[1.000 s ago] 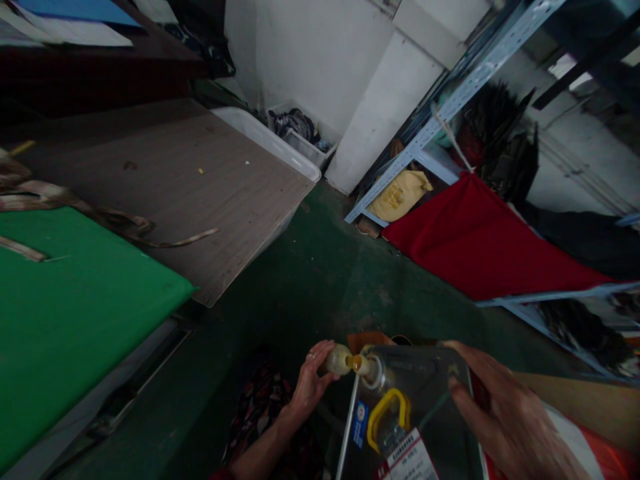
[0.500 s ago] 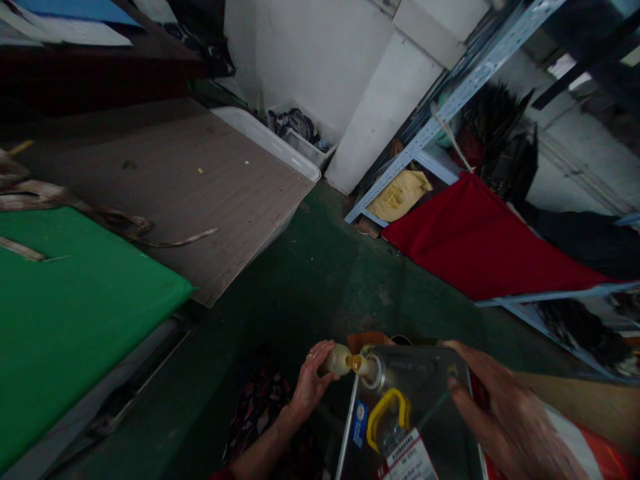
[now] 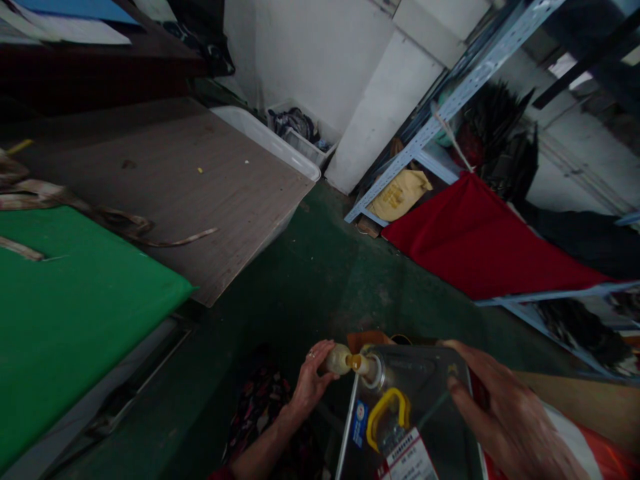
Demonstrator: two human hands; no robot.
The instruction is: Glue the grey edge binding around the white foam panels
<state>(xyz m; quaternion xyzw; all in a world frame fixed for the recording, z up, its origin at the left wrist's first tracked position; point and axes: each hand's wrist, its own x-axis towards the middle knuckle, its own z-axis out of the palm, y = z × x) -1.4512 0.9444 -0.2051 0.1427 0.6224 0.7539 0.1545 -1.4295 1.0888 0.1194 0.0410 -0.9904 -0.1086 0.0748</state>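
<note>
Low in the head view, my left hand (image 3: pixel 313 381) is closed around a small pale bottle (image 3: pixel 339 359). The bottle's neck meets the spout (image 3: pixel 366 367) of a large rectangular metal can (image 3: pixel 430 407), and yellowish stuff shows where the two meet. The can is tilted toward the bottle. My right hand (image 3: pixel 495 407) grips the can's far edge, thumb on its top and fingers hidden behind. A yellow handle (image 3: pixel 387 417) and a white label (image 3: pixel 407 460) are on the can's top.
A green-covered table (image 3: pixel 90 320) and a brown board (image 3: pixel 165 173) with strips of material lie to the left. On the right stands a blue metal rack (image 3: pixel 450 107) with red cloth (image 3: pixel 490 247) draped over it. A white crate (image 3: pixel 300 143) sits by the wall.
</note>
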